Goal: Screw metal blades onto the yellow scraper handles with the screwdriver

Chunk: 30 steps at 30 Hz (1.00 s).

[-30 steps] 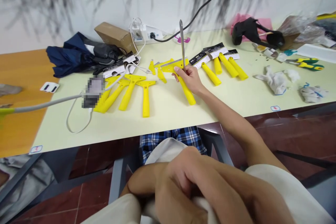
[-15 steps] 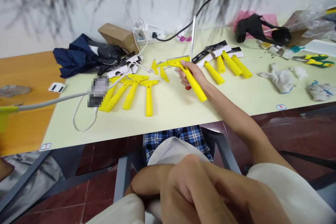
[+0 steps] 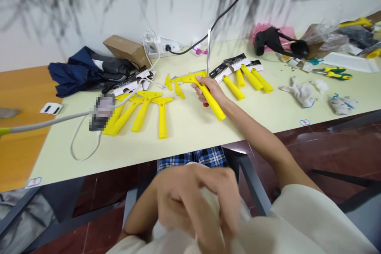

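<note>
My right hand (image 3: 210, 90) holds a yellow scraper (image 3: 212, 101) above the table, its handle slanting down to the right. The same hand also grips a screwdriver with a red handle, its metal shaft (image 3: 208, 53) pointing up. Close to the camera, my left hand (image 3: 196, 202) is raised in front of my body with bent fingers, blurred, and nothing can be made out in it. Left of the right hand lie small yellow pieces (image 3: 179, 91). Several yellow scrapers (image 3: 162, 117) rest farther left, and yellow handles (image 3: 233, 87) lie to the right by black-and-white boxes (image 3: 235, 63).
A phone-like blurred object (image 3: 102, 112) with a grey cable is at the left. Behind are a blue umbrella (image 3: 74, 71), a cardboard box (image 3: 126, 51) and a power strip (image 3: 169, 45). White gloves (image 3: 303, 93) and green-yellow tools (image 3: 335, 73) lie at the right.
My left hand has moved slightly up and left, and its bent fingers now show more. The view has shifted a little. My right hand still holds the scraper and screwdriver.
</note>
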### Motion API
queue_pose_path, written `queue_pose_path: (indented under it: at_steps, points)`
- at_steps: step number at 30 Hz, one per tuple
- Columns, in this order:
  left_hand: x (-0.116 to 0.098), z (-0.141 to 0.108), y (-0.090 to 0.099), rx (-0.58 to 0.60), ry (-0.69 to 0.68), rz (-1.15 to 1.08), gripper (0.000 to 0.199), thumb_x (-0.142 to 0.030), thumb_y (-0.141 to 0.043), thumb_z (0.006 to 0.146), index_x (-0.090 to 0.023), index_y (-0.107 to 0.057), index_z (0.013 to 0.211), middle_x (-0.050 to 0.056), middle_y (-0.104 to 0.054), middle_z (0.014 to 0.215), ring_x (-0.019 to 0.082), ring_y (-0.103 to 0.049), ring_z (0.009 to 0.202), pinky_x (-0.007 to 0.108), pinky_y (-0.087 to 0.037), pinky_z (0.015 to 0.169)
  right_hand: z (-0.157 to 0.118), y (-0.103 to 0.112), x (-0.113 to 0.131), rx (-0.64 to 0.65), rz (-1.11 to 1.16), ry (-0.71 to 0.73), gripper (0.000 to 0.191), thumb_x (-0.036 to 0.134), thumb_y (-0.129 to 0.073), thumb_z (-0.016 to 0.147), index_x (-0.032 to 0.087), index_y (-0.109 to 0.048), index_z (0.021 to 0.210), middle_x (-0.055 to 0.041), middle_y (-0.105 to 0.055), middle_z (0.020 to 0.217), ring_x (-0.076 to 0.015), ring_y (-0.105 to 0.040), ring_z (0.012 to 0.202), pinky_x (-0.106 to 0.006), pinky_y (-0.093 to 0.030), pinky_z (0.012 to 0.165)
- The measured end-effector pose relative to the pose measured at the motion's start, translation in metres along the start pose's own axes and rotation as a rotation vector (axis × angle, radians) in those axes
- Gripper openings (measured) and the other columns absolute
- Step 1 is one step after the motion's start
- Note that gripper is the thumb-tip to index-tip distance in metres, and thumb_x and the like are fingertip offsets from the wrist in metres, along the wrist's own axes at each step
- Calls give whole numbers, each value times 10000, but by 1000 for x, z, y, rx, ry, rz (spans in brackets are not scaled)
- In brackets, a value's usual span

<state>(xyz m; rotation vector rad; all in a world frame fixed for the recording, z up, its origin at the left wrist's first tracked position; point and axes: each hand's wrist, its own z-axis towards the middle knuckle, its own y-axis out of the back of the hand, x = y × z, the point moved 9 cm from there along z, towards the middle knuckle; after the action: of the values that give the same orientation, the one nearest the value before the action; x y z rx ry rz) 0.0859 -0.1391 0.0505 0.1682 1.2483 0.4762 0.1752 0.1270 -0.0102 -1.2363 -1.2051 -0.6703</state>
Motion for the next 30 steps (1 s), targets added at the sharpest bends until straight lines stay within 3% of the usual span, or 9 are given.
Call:
queue_pose_path:
  at_steps: [1,3,7,10,13,16,20,23,30]
  points:
    - [0,0,29,-84,-24,-109,312,-801,-700,867,-594,-894,996,52,-873,1039,317,-810,963,496,-671,802,-1,3,5,-42,-52,66,514,680,-827,936,177,-732,882,34,-571,679,-86,-400,460,-243,-351,388]
    - [19,-5,84,-233,101,-79,505,-710,-788,944,-473,-827,1389,84,-860,1230,343,-790,1132,507,-648,1022,-5,7,19,-117,-181,216,551,733,-808,938,193,-736,854,10,-604,690,-113,-490,515,-256,-403,444]
    - [74,-53,197,-658,557,593,377,-560,-646,1088,-268,-825,1244,124,-823,1269,348,-740,1219,555,-548,1169,-18,8,43,-220,-433,453,617,784,-721,992,212,-710,762,-14,-640,672,-149,-568,628,-286,-466,603]
    - [115,-77,235,-622,792,912,320,-439,-701,1023,-203,-793,1218,175,-800,1320,420,-679,1329,615,-493,1226,-22,6,49,-236,-551,508,669,771,-685,1024,216,-661,651,-20,-628,639,-155,-549,615,-315,-431,622]
    - [147,-91,254,-549,962,961,258,-399,-723,979,-196,-783,1126,182,-817,1237,429,-718,1239,600,-534,1169,-19,5,44,-198,-548,506,644,698,-698,1042,213,-660,621,-40,-666,662,-176,-625,669,-316,-442,648]
    - [159,-97,263,-529,1024,884,220,-410,-687,977,-220,-775,1042,156,-830,1173,390,-750,1152,542,-576,1112,-13,4,34,-160,-514,449,587,634,-719,1037,203,-684,639,-49,-693,667,-192,-679,713,-301,-459,653]
    - [164,-104,268,-487,1042,807,254,-384,-616,972,-216,-774,1080,146,-832,1190,359,-759,1127,512,-579,1123,-9,0,26,-89,-452,368,562,596,-728,1030,194,-698,638,-59,-718,690,-186,-696,760,-277,-477,657]
    - [160,-101,267,-467,948,813,279,-399,-581,985,-219,-782,1057,139,-838,1161,353,-760,1124,516,-569,1146,-8,-3,22,-57,-336,304,565,601,-782,999,190,-678,625,-59,-702,679,-178,-703,780,-253,-490,646]
    - [131,-91,262,-858,615,692,242,-443,-727,960,-228,-830,1006,87,-858,1041,275,-785,996,421,-619,990,-8,-4,2,-92,-124,17,326,427,-814,1020,152,-770,849,-19,-672,664,-107,-536,497,-238,-424,434]
